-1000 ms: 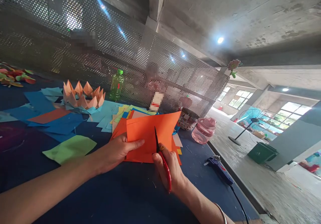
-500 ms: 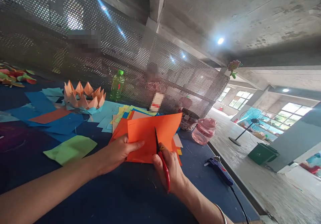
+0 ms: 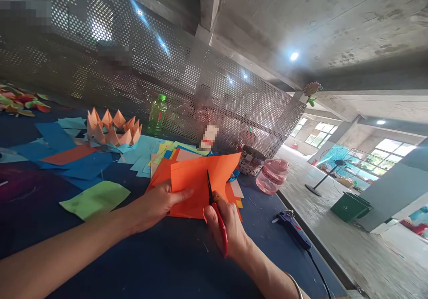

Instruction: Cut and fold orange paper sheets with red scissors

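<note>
Left hand (image 3: 155, 207) pinching orange paper (image 3: 200, 183), right hand (image 3: 234, 232) gripping red scissors (image 3: 223, 236) (blade (image 3: 209, 187) touching the paper)

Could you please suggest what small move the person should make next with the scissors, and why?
Probably a short, steady snip: the red-handled scissors are in the right hand, their dark blade at the edge of the layered orange paper sheets, and the left hand seems to be steadying the paper.
</note>
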`<action>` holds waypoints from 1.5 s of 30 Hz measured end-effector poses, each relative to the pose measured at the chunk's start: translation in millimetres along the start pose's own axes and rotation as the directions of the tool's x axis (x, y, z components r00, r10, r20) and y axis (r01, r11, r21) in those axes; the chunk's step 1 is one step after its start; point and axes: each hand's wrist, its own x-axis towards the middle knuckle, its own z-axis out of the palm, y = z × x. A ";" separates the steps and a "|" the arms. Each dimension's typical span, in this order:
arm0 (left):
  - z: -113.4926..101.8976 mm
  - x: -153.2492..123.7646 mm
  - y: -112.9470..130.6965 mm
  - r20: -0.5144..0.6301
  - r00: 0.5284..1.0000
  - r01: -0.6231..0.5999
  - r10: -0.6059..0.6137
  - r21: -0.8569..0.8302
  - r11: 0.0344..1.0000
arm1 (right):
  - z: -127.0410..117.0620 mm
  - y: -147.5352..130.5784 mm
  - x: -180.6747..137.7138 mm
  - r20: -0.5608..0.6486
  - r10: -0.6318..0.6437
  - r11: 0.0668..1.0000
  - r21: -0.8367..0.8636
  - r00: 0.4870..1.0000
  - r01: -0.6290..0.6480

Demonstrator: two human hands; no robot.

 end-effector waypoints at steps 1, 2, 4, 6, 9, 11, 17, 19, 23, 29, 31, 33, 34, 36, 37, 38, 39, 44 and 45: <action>-0.2 0.2 -0.4 -0.005 1.000 -0.004 0.004 0.010 1.000 | -0.4 -0.3 -0.2 -0.008 -0.011 1.000 -0.004 1.000 0.011; -0.3 0.4 -0.9 -0.004 1.000 -0.005 0.005 0.019 1.000 | -0.9 -0.6 -0.4 -0.011 -0.015 1.000 -0.001 1.000 0.015; -0.5 0.4 -1.6 0.002 1.000 -0.008 0.008 0.032 0.999 | -1.8 -1.4 -0.8 0.001 -0.006 1.000 0.021 1.000 0.006; -0.5 -0.1 -1.7 0.009 1.000 -0.011 0.011 0.040 0.999 | -2.2 -1.8 -1.0 0.018 0.007 0.999 0.043 1.000 -0.008; -0.5 -0.9 -0.9 0.027 1.000 -0.007 0.006 0.048 0.999 | -1.4 -1.6 -0.8 0.003 0.017 0.999 0.046 1.000 -0.017; -0.6 -1.2 -0.6 0.031 1.000 -0.004 0.002 0.057 0.998 | -0.2 -1.2 -0.7 -0.014 0.026 0.999 0.032 1.000 -0.026; -0.4 -1.2 -2.4 0.006 0.999 -0.042 0.041 0.065 0.997 | 1.0 0.7 -0.7 -0.042 -0.001 1.000 -0.001 0.999 0.001; 0.1 -1.2 -2.7 0.004 0.999 -0.041 0.041 0.067 0.997 | 0.4 2.2 -0.6 -0.031 -0.014 1.000 0.004 0.999 0.014; 1.2 -0.9 -2.8 -0.006 0.999 -0.034 0.034 0.074 0.997 | 0.1 5.1 0.3 -0.038 -0.046 0.999 0.000 0.998 0.046; 0.8 -0.5 -4.4 -0.006 0.999 -0.040 0.041 0.081 0.996 | 0.7 5.7 0.9 -0.050 -0.057 0.998 -0.006 0.997 0.056; 0.0 -0.2 -5.4 -0.015 0.999 -0.037 0.038 0.082 0.996 | 0.6 4.7 0.3 -0.037 -0.039 0.999 0.004 0.999 0.039; -0.6 0.1 -6.4 -0.021 0.999 -0.031 0.032 0.080 0.996 | 0.5 3.1 -0.3 -0.028 -0.011 1.000 0.027 1.000 0.012; -0.9 0.3 -6.9 -0.015 0.999 -0.031 0.032 0.076 0.997 | 0.5 2.2 -0.5 -0.033 0.000 0.999 0.035 0.999 0.001; -1.0 0.7 -7.7 -0.005 1.000 -0.025 0.026 0.067 0.997 | 0.4 0.3 -0.5 -0.054 0.005 0.999 0.035 0.999 -0.003; -1.0 0.9 -7.9 -0.002 1.000 -0.022 0.022 0.062 0.998 | 0.3 -0.4 -0.4 -0.055 0.002 0.999 0.033 0.998 0.000; -0.9 1.0 -8.0 -0.003 1.000 -0.017 0.018 0.057 0.998 | 0.1 -0.9 -0.2 -0.049 -0.001 0.999 0.032 0.999 0.002; -0.8 1.1 -8.0 -0.006 1.000 -0.013 0.014 0.053 0.999 | -0.1 -1.1 0.1 -0.041 -0.003 1.000 0.031 0.999 0.004; -1.2 0.7 -9.0 -0.018 1.000 -0.013 0.014 0.059 0.998 | -0.9 0.2 0.1 -0.024 -0.018 0.999 0.030 1.000 0.019; -1.4 0.6 -9.4 -0.017 1.000 -0.014 0.015 0.060 0.998 | -1.0 0.4 -0.3 -0.019 -0.015 0.999 0.037 1.000 0.016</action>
